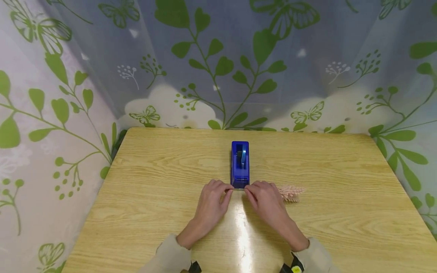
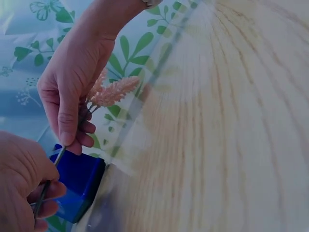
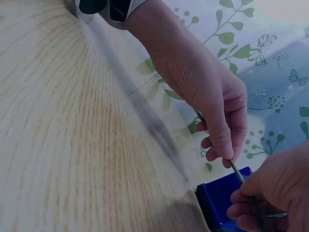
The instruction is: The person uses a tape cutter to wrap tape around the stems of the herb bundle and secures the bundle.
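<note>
A blue tape dispenser point(image 1: 240, 163) stands on the wooden table in front of both hands, a roll of tape visible in its top. My left hand point(image 1: 213, 199) and right hand point(image 1: 268, 203) meet at its near end, a short gap apart. Between them, fingers and thumbs pinch a thin dark stem point(image 3: 235, 170), which lies across the dispenser's near edge. Pink flower heads point(image 2: 116, 92) stick out beyond my right hand, to the right in the head view. The fingers partly hide the stem. Whether tape touches it, I cannot tell.
The light wooden table point(image 1: 153, 163) reaches back to a hanging cloth point(image 1: 218, 64) printed with green leaves and butterflies. More of this cloth hangs along the left and right sides. A bright reflection lies on the tabletop between the forearms.
</note>
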Demonstrator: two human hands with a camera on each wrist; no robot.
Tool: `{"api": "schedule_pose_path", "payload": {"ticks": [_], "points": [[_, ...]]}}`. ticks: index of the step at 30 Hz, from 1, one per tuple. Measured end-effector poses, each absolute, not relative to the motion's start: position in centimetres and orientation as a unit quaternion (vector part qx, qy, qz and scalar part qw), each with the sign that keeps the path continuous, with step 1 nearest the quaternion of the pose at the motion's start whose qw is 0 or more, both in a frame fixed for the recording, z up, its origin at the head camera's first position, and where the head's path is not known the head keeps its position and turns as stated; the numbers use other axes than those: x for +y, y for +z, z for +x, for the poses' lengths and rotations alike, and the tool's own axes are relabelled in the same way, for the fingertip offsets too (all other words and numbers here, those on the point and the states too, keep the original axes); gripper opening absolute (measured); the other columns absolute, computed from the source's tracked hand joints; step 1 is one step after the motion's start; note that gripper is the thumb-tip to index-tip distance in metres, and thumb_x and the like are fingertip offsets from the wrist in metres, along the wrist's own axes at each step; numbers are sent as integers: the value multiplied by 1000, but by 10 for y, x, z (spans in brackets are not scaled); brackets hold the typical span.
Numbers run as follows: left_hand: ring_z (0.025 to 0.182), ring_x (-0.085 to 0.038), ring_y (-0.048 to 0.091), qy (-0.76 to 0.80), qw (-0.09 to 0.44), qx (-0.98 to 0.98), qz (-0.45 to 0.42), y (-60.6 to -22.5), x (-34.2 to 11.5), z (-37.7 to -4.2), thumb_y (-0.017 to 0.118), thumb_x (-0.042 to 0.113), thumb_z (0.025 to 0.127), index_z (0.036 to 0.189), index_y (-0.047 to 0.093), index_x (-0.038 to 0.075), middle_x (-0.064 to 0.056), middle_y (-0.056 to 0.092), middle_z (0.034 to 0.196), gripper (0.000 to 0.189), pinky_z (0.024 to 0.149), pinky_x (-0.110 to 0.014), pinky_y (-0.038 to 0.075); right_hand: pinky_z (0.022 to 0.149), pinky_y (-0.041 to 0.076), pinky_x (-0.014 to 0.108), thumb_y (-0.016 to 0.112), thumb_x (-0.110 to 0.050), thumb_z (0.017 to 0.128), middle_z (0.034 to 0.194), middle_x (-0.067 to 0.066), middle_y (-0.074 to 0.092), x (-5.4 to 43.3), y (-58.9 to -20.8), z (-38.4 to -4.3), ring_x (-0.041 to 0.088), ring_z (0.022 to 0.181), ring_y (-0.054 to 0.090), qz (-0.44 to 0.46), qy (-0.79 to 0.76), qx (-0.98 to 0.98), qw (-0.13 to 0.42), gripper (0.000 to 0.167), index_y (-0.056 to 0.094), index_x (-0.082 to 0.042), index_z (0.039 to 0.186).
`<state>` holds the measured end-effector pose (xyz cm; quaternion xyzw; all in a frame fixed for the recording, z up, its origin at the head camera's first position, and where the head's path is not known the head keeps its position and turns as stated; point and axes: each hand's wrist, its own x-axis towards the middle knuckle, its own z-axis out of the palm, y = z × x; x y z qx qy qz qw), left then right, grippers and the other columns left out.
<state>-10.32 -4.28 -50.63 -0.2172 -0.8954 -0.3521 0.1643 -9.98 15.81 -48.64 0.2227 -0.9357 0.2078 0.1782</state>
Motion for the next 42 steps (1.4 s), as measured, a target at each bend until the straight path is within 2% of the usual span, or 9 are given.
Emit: {"api": "schedule_pose_path", "payload": {"ticks": [7, 14, 19, 22, 29, 32, 37, 42], "points": [[85, -17, 61, -327, 144, -909, -212, -500, -40, -103, 70, 17, 101, 98, 78, 13, 3, 74, 90, 9, 76, -34, 48, 67, 52, 39, 77, -4, 91, 86, 6, 76, 160, -486, -101, 23, 76, 71, 234, 231, -927, 178, 4, 80, -6, 89], [78, -17, 62, -333, 108, -910, -221, -495, -34, -110, 66, 17, 103, 95, 79, 11, 2, 74, 86, 16, 74, -35, 51, 68, 53, 40, 78, -3, 90, 86, 3, 76, 162, -486, -102, 22, 76, 71, 237, 227, -927, 183, 5, 81, -7, 90], [81, -17, 66, -348, 83, -911, -207, -497, -35, -112, 69, 16, 101, 97, 80, 10, 0, 76, 90, 13, 81, -38, 54, 68, 52, 38, 82, -4, 87, 86, 2, 77, 161, -487, -103, 21, 76, 70, 241, 226, -925, 187, 6, 82, -8, 92], [84, -17, 67, -363, 86, -905, -205, -498, -35, -112, 71, 15, 100, 99, 80, 9, -1, 76, 92, 11, 85, -40, 54, 67, 51, 37, 84, -6, 86, 86, 2, 77, 162, -487, -103, 20, 76, 70, 240, 227, -924, 191, 7, 82, -8, 92], [83, -17, 68, -392, 105, -889, -212, -499, -33, -113, 75, 12, 97, 98, 80, 7, -2, 77, 91, 7, 81, -35, 55, 66, 48, 35, 86, -7, 84, 86, 1, 77, 164, -486, -102, 20, 75, 69, 235, 230, -923, 199, 9, 82, -8, 92], [83, -17, 68, -395, 108, -888, -212, -499, -34, -113, 76, 12, 96, 98, 81, 8, -2, 76, 90, 6, 83, -37, 54, 66, 49, 36, 86, -6, 84, 86, 2, 77, 163, -487, -103, 20, 75, 69, 234, 234, -922, 201, 9, 82, -8, 92], [83, -18, 67, -400, 109, -885, -209, -499, -34, -114, 76, 12, 96, 97, 81, 9, -1, 76, 89, 6, 84, -41, 53, 70, 52, 40, 79, -10, 92, 85, 4, 76, 161, -488, -102, 21, 75, 68, 222, 235, -928, 185, 2, 78, -8, 92], [80, -17, 66, -406, 119, -880, -215, -498, -35, -115, 78, 10, 94, 96, 82, 9, -1, 77, 88, 5, 80, -39, 53, 70, 51, 42, 71, -10, 99, 84, 6, 73, 159, -489, -101, 24, 75, 66, 213, 216, -938, 170, 8, 76, -6, 93]]}}
